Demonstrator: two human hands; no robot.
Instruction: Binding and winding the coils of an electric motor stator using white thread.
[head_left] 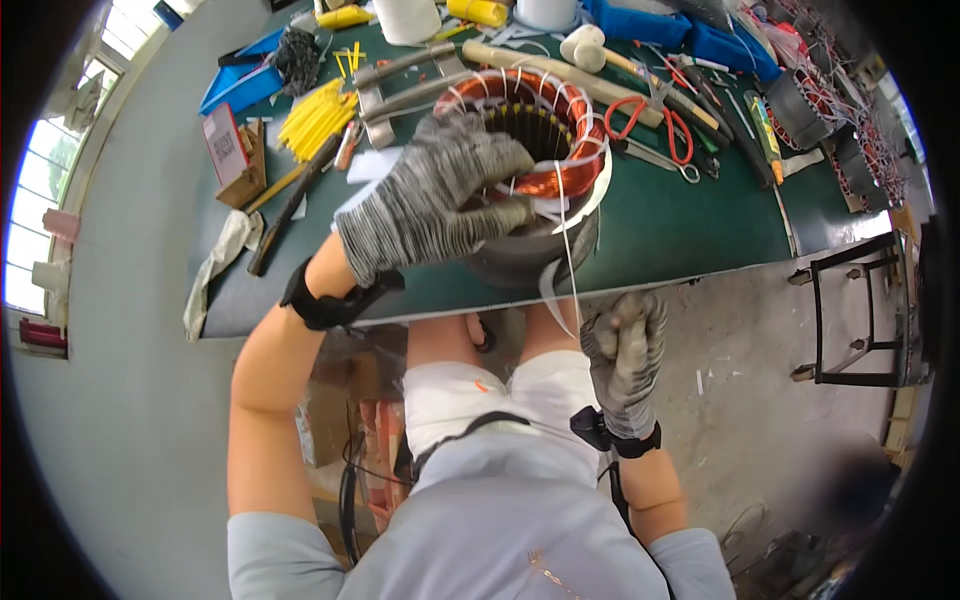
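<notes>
Nearest the body, the right hand (622, 350) is closed in a fist around a thin white cord (568, 245), held below the table edge (700, 262). The cord runs up taut to the motor stator (530, 170) standing at the front of the green table. The left hand (440, 195) lies curled over its copper winding (560, 110), fingers pressed on the near rim. Too hard a tug could snap the cord, cut into the wire, or tip the stator off the edge. Beyond lie red-handled scissors (660, 125) and a mallet (590, 50)

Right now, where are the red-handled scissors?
In the head view, the scissors lie on the green table, just right of the copper-wound stator.
</notes>
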